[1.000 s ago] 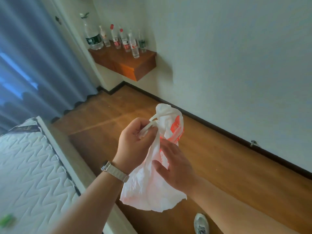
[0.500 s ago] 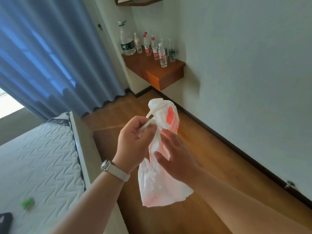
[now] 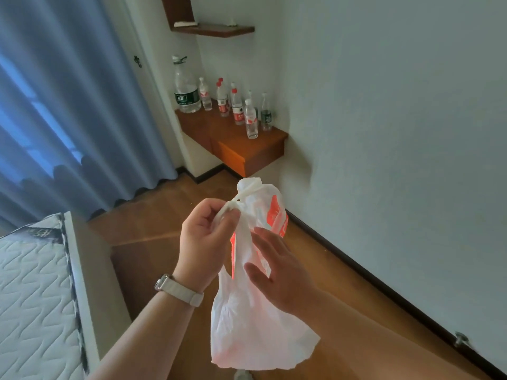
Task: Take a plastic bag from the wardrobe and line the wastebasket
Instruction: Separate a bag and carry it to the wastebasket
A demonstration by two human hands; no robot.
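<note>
Your left hand (image 3: 204, 239) pinches the knotted handle of the white plastic bag (image 3: 255, 319) between thumb and curled fingers (image 3: 233, 215). Your right hand (image 3: 279, 272) lies flat against the bag's side, fingers spread and loose, gripping nothing. The bag hangs below both hands, its knot above your left fingertips. Beyond the fingers, bottles (image 3: 236, 108) stand on a wooden surface (image 3: 238, 145).

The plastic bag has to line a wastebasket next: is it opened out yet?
No. The plastic bag hangs bunched, its handles knotted, pinched by the left hand.
</note>
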